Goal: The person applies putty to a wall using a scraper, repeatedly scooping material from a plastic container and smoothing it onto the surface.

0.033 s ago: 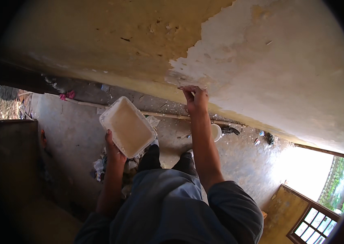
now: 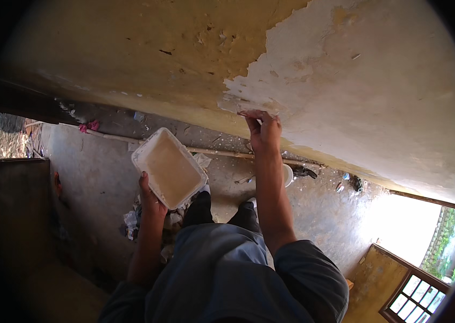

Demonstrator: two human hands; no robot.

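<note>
My left hand (image 2: 154,202) grips the near left side of a white rectangular plastic tub (image 2: 140,157), thumb over its rim. Pale, beige-white stuff coats or fills the tub's inside, which faces up and tilts slightly. My right hand (image 2: 265,131) is raised to the wall (image 2: 357,91), its fingers bent and closed around something thin and flat against the surface. What that is I cannot make out. It touches near the lower corner of a whitish area that meets flaking yellow paint (image 2: 184,48) along a ragged edge.
A long pole (image 2: 222,153) lies along the wall's foot among flakes and scraps. Behind my right forearm stands a white bucket (image 2: 288,175). Crumpled rubbish (image 2: 130,220) sits by my feet, a dark rag (image 2: 305,172) farther right. Bright openings show at both sides, with a paned window (image 2: 413,296) lower right.
My right hand has shifted slightly to the right along the wall, covering more of the bucket. My left hand and the tub have stayed in place.
</note>
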